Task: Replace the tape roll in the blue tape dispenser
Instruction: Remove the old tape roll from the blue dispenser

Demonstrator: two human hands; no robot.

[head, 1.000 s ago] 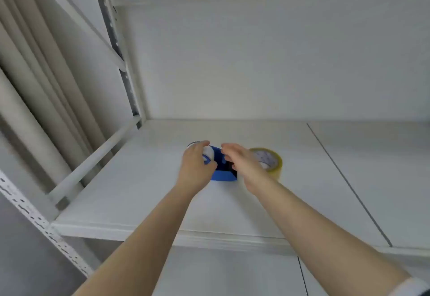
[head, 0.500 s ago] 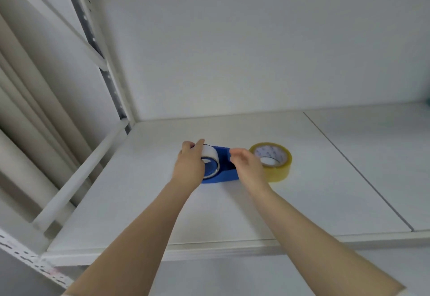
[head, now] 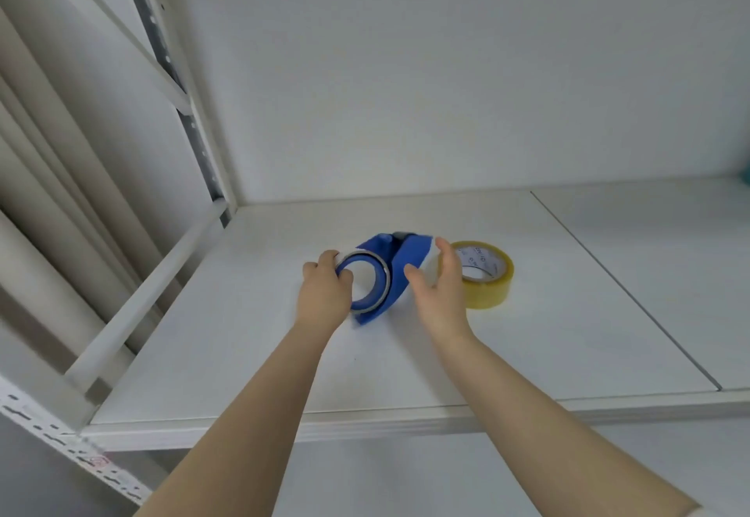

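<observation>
Since half a second ago the blue tape dispenser has been tipped up off the shelf, the left hand grasping its roll end, while the right hand, grip released, hovers between it and the yellow tape roll, so swapping can begin.

White shelf, flat and pale, crossed on the right by a thin dark seam running front to back. Behind it, plain white back panel. At the left rear corner, grey perforated post; slanting down from there, white side rail. Further left, cream vertical folds. Lower left, slotted white strip. Far right edge, sliver of something teal, too cropped to identify.
</observation>
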